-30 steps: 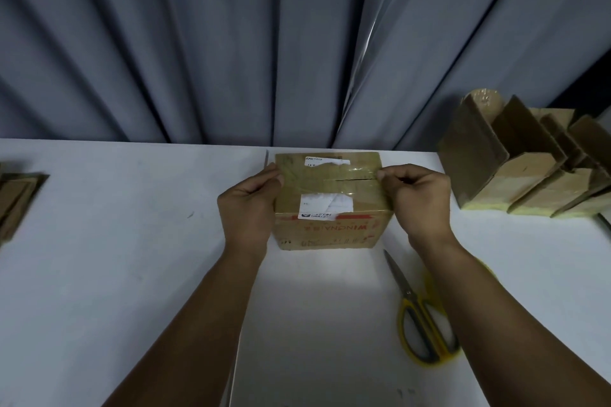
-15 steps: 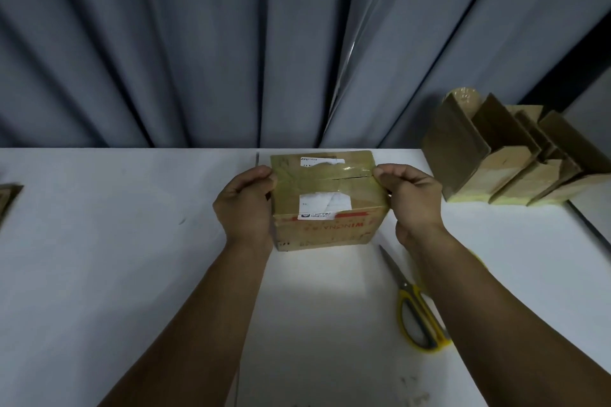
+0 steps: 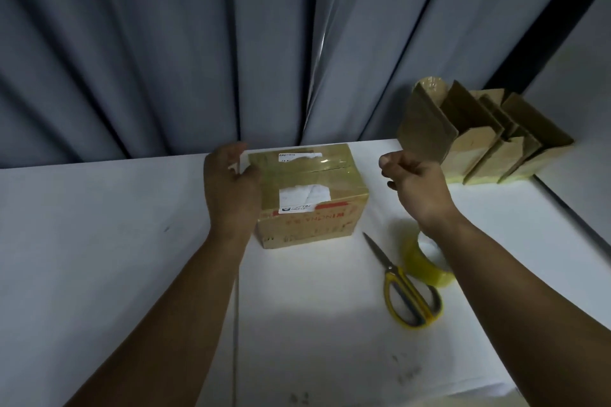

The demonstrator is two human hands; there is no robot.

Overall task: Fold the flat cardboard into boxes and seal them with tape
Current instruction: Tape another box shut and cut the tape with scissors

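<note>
Scissors [image 3: 407,296] and tape [image 3: 426,263] lie at 4 o'clock on the worktop [image 3: 99,274]. At 12 sits the taped box [image 3: 310,208]: my left hand [image 3: 231,190] presses its left end, fingers loose; my right hand [image 3: 418,190] hovers beside it, curled, empty. Sealing looks done; next, set it aside.

box [image 3: 307,195] — brown cardboard, closed, taped | upright on table

A single head-worn camera looks forward and down, close over the table [image 3: 99,274].
</note>
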